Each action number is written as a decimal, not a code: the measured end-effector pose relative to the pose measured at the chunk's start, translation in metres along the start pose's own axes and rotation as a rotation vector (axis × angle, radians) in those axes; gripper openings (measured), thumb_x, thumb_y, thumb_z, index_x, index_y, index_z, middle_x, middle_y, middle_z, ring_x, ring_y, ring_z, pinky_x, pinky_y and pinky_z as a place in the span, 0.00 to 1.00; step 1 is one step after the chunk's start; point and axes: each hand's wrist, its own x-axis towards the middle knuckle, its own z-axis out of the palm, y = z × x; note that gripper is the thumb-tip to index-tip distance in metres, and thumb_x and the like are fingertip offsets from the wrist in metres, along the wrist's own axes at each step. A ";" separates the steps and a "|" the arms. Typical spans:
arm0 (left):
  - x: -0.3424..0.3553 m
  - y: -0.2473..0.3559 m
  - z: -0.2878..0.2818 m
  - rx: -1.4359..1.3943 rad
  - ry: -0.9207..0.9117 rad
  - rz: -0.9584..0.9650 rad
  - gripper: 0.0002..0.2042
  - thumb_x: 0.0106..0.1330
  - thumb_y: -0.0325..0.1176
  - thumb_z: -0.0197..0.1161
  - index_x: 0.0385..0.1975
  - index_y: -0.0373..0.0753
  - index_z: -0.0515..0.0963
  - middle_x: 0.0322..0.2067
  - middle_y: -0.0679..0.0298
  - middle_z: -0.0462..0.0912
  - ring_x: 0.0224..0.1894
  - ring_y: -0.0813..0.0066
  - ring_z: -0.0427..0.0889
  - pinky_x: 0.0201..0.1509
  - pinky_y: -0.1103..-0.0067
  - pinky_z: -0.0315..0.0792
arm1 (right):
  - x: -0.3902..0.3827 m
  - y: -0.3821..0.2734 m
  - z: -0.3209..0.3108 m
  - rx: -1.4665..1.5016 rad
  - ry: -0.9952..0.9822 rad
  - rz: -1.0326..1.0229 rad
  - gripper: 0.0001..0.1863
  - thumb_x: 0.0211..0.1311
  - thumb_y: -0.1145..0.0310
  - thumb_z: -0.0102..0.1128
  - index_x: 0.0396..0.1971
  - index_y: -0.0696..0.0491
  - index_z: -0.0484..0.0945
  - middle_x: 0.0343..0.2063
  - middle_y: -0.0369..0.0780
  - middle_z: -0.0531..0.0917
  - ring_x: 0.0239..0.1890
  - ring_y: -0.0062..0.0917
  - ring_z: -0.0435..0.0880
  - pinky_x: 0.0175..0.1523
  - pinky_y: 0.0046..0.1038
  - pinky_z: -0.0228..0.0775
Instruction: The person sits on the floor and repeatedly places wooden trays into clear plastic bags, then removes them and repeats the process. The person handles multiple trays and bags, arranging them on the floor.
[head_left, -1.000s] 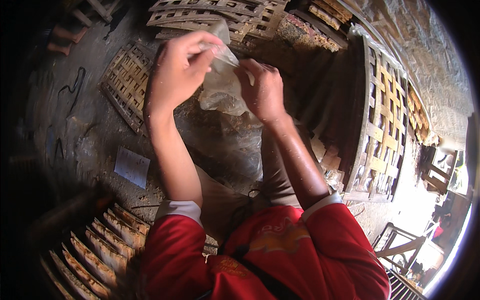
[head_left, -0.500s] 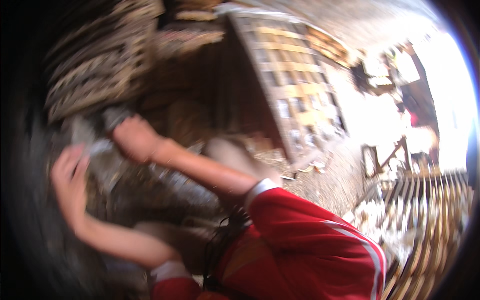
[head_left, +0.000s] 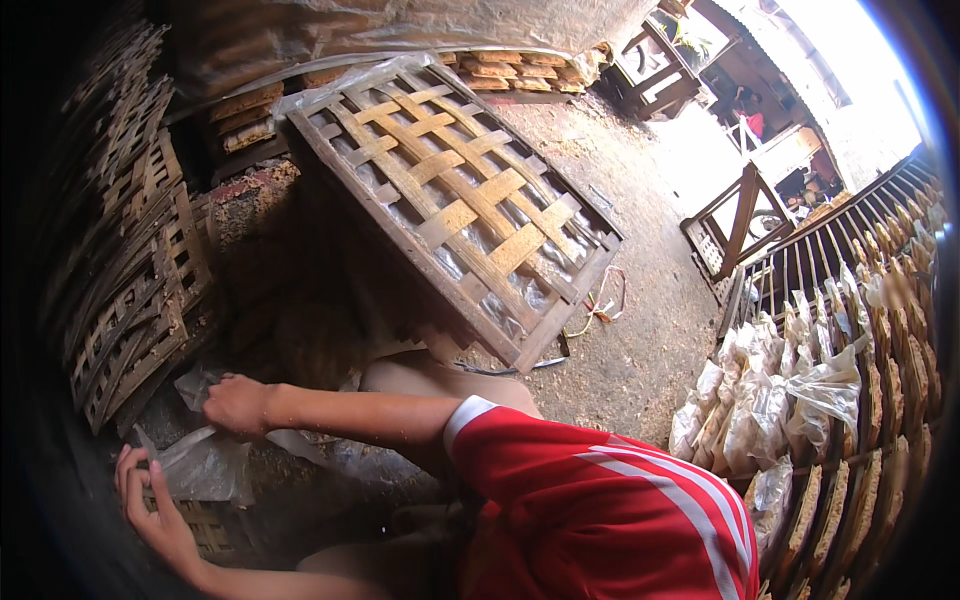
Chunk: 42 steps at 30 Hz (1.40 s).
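Note:
My right hand is closed on a crumpled, translucent plastic sheet at the lower left, low beside stacked bamboo trays. My left hand is below and left of it, fingers loosely bent and apart at the sheet's edge; I cannot see it gripping anything. Part of a woven bamboo tray shows beneath the plastic, next to my left hand. My bare knee is just beyond my right forearm.
Stacked lattice trays rise at the left. A large framed lattice panel leans ahead, with cord beside it. A slatted rack holds rows of slabs and plastic at the right. Wooden frames and a red-clad person are farther back.
My view has swung to the right. Both hands, earlier raised with plastic between them, are now low at the left; the right still holds plastic, the left's fingers have loosened.

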 end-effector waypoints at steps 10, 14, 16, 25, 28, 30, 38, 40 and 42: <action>0.004 -0.019 -0.003 0.102 0.038 -0.106 0.14 0.76 0.27 0.57 0.27 0.28 0.65 0.56 0.50 0.80 0.56 0.61 0.77 0.64 0.69 0.67 | -0.015 0.007 -0.011 0.028 0.213 -0.022 0.07 0.51 0.63 0.69 0.26 0.51 0.87 0.31 0.42 0.89 0.39 0.39 0.90 0.52 0.45 0.76; -0.018 -0.014 -0.027 0.209 0.215 -0.123 0.15 0.76 0.27 0.59 0.25 0.27 0.69 0.56 0.49 0.83 0.56 0.59 0.81 0.60 0.71 0.72 | -0.038 0.018 -0.018 -0.080 -0.048 0.181 0.04 0.54 0.65 0.67 0.29 0.46 0.87 0.31 0.39 0.89 0.39 0.35 0.91 0.50 0.42 0.79; -0.008 0.000 -0.029 0.161 0.307 0.000 0.11 0.75 0.25 0.61 0.28 0.27 0.75 0.58 0.51 0.82 0.54 0.66 0.81 0.59 0.74 0.73 | -0.068 0.031 -0.054 -0.178 -0.202 0.265 0.10 0.55 0.59 0.70 0.36 0.45 0.87 0.35 0.41 0.88 0.42 0.36 0.90 0.52 0.45 0.76; 0.007 0.054 -0.030 0.202 0.435 -0.056 0.08 0.66 0.26 0.69 0.25 0.31 0.80 0.55 0.55 0.84 0.60 0.62 0.79 0.66 0.66 0.68 | -0.064 0.030 -0.058 -0.001 -0.098 0.220 0.10 0.60 0.62 0.68 0.39 0.50 0.85 0.38 0.49 0.87 0.44 0.46 0.86 0.54 0.47 0.76; -0.007 0.035 -0.039 0.239 0.487 -0.210 0.10 0.67 0.29 0.70 0.26 0.31 0.81 0.55 0.56 0.84 0.60 0.63 0.79 0.66 0.68 0.68 | -0.081 0.054 -0.057 0.018 -0.073 0.298 0.08 0.59 0.66 0.68 0.37 0.52 0.86 0.34 0.50 0.87 0.39 0.48 0.87 0.48 0.46 0.78; -0.011 0.014 -0.040 0.242 0.486 -0.290 0.10 0.67 0.33 0.71 0.30 0.32 0.82 0.54 0.57 0.85 0.60 0.63 0.79 0.67 0.68 0.68 | -0.091 0.067 -0.065 0.077 -0.035 0.275 0.11 0.61 0.64 0.68 0.40 0.53 0.87 0.31 0.50 0.87 0.38 0.49 0.87 0.44 0.45 0.79; 0.009 0.018 0.004 0.204 -0.012 -0.256 0.46 0.54 0.43 0.75 0.76 0.54 0.61 0.75 0.69 0.64 0.81 0.57 0.47 0.74 0.36 0.20 | -0.074 0.031 -0.087 -0.131 0.168 0.153 0.03 0.45 0.73 0.64 0.22 0.52 0.84 0.25 0.45 0.85 0.34 0.42 0.88 0.38 0.46 0.78; 0.021 0.029 0.028 0.031 -0.270 -0.253 0.52 0.42 0.30 0.77 0.76 0.54 0.62 0.70 0.63 0.72 0.79 0.62 0.57 0.76 0.44 0.13 | -0.060 0.029 -0.067 -0.101 0.242 0.188 0.02 0.47 0.71 0.65 0.23 0.50 0.85 0.26 0.43 0.86 0.37 0.40 0.87 0.50 0.48 0.73; 0.043 0.050 0.029 -0.061 -0.446 -0.398 0.48 0.38 0.24 0.78 0.70 0.46 0.70 0.54 0.63 0.84 0.60 0.65 0.79 0.79 0.49 0.23 | -0.062 0.004 -0.084 0.032 0.385 0.139 0.04 0.46 0.69 0.66 0.24 0.50 0.86 0.25 0.46 0.85 0.38 0.42 0.87 0.56 0.49 0.72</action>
